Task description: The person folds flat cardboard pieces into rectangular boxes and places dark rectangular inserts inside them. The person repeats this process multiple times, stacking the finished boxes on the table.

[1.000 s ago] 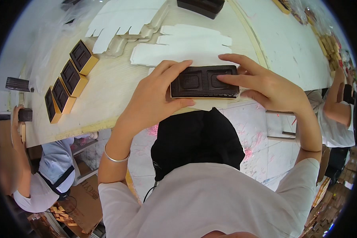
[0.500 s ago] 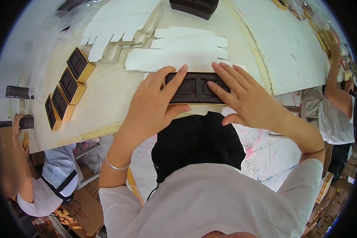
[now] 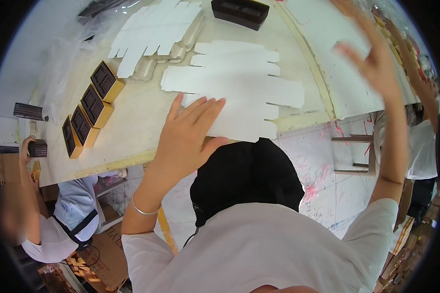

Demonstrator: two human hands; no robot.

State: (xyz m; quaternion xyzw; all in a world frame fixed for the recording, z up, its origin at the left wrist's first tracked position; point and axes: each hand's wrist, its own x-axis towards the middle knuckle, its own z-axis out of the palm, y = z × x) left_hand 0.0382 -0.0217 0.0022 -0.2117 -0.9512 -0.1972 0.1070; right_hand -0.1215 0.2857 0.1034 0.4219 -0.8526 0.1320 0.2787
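My left hand (image 3: 188, 134) rests on the near left part of a flat, white die-cut card blank (image 3: 244, 93), its fingers stretched out. The blank has slotted flaps and lies at the table's near edge in front of me. My right hand (image 3: 374, 63) is raised at the upper right, blurred, with thumb and fingers spread apart and nothing visible between them. Left of my left hand, several gold boxes (image 3: 97, 110) with dark brown moulded trays inside stand in a slanting row. The dark tray box I was handling is out of sight.
More white card blanks (image 3: 156, 29) lie on pale moulded trays at the far left. A stack of dark brown trays (image 3: 240, 13) sits at the back. Clear plastic film (image 3: 63, 63) covers the left side. People work at left and right; a stool (image 3: 352, 154) stands right.
The gold-edged dark tray box has gone from between my hands, uncovering the white blank. My right hand has swung up and right. My left hand has flattened onto the blank.
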